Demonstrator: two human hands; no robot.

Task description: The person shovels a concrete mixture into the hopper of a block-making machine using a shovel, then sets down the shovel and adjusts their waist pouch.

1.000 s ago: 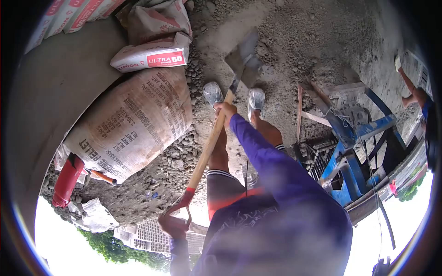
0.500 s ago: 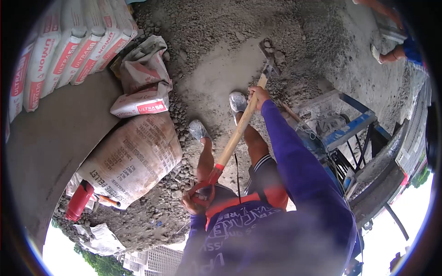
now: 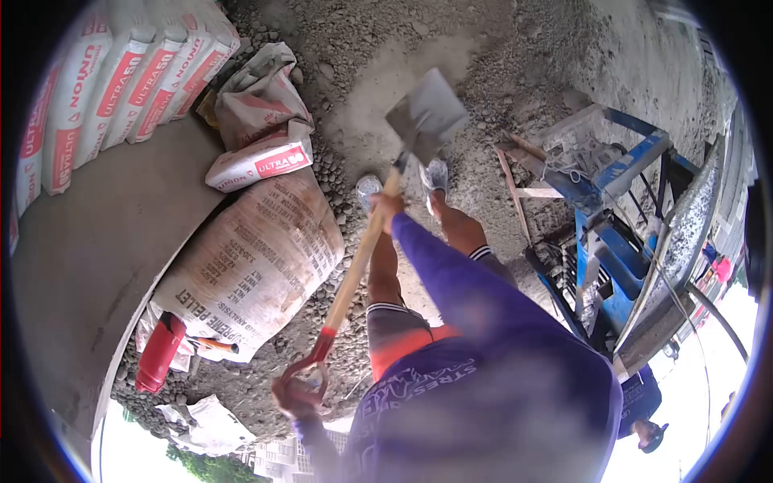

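Observation:
My right hand (image 3: 388,211) is wrapped round the wooden shaft of a shovel (image 3: 354,278), close to its metal blade. At the other end, my left hand (image 3: 296,396) grips the red D-shaped handle. The flat grey blade (image 3: 427,114) is over the pale, dusty ground just beyond my feet. No load can be made out on it.
Stacked cement bags (image 3: 121,88) stand at the upper left. An opened cement bag (image 3: 262,157) and a large printed sack (image 3: 258,258) lie left of my legs, near a red flask (image 3: 161,354). A blue metal frame (image 3: 620,266) is on the right; a person (image 3: 640,406) is behind it.
The shovel blade has swung left and now shows its broad face. Both hands have shifted left with the shovel, still holding it. My feet are closer together. Another person now shows at the lower right.

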